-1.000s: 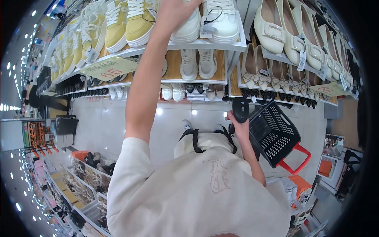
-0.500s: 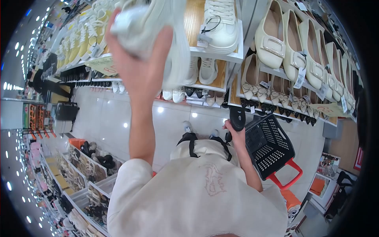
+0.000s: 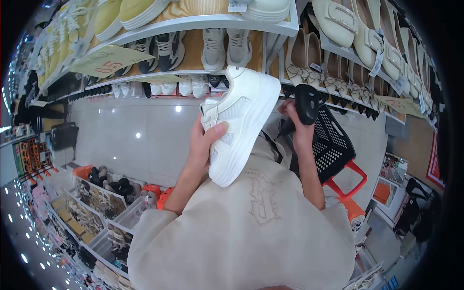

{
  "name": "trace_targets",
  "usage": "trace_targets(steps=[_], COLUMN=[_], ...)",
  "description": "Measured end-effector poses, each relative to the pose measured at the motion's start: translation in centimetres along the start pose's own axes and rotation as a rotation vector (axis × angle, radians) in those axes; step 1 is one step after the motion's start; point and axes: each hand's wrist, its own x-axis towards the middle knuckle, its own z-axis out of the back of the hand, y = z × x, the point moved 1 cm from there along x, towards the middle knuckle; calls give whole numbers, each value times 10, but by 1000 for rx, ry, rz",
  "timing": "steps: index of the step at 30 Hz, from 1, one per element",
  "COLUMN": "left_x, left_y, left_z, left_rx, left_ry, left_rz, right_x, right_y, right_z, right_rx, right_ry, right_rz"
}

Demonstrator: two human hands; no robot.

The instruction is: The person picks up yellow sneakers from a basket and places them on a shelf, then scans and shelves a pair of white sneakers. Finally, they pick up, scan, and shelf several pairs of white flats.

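My left hand point(image 3: 199, 142) is closed around a white sneaker point(image 3: 249, 118), with the thumb pressed on its mesh side. The shoe is tilted, its thick sole facing right, in front of my chest. My right hand point(image 3: 300, 128) grips a black handheld barcode scanner point(image 3: 307, 104) by its handle, to the right of the sneaker. A black shopping basket point(image 3: 332, 145) with a red handle point(image 3: 357, 181) is beside my right forearm; the forearm covers part of it.
Ahead, a shelf point(image 3: 193, 23) holds yellow and white sneakers, with grey sneakers point(image 3: 212, 50) below. Cream flats point(image 3: 338, 21) line the right rack. A price sign point(image 3: 108, 63) hangs from the left shelf edge. Bins of shoes point(image 3: 101, 200) stand at lower left, on the tiled floor point(image 3: 145, 121).
My left hand has brought the sneaker down from the upper shelf to chest height and turned it. My right hand with the scanner has risen towards the shoe. The view has shifted.
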Motion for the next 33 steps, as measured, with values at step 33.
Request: trace_targets(steps=[33], left_x=[76], left_y=[-52], left_z=[106], left_rx=[261], left_ry=[566], left_rz=[-460], right_x=[-47], right_y=[26], right_z=[-151], right_rx=[-10], right_ry=[181], right_rz=[515])
